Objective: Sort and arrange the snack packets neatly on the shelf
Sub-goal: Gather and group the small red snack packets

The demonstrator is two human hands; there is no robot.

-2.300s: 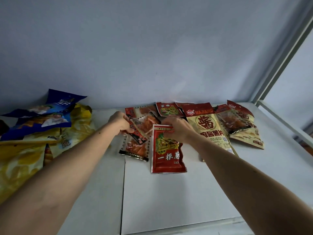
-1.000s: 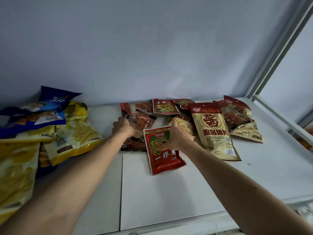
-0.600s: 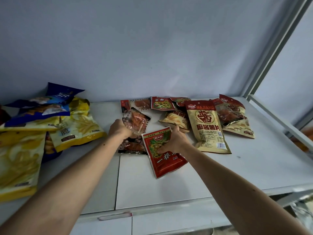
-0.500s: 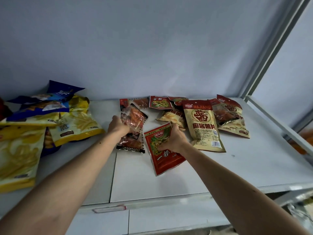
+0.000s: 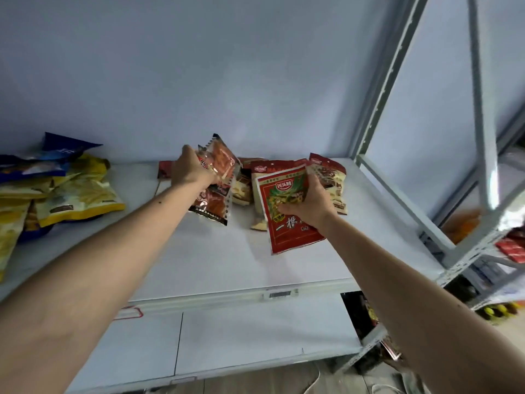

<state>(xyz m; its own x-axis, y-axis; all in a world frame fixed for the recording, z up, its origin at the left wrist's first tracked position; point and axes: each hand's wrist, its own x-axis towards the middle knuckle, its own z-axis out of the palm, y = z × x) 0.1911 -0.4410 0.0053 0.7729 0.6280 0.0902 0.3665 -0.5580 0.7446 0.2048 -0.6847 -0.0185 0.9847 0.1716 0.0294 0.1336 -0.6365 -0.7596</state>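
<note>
My left hand pinches a clear orange snack packet above the white shelf. My right hand grips a red packet, lifted in front of the red and tan packets piled at the back. Yellow chip bags lie far left.

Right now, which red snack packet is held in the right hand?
The large red packet with green picture, lifted off the white shelf by the right hand.
</note>
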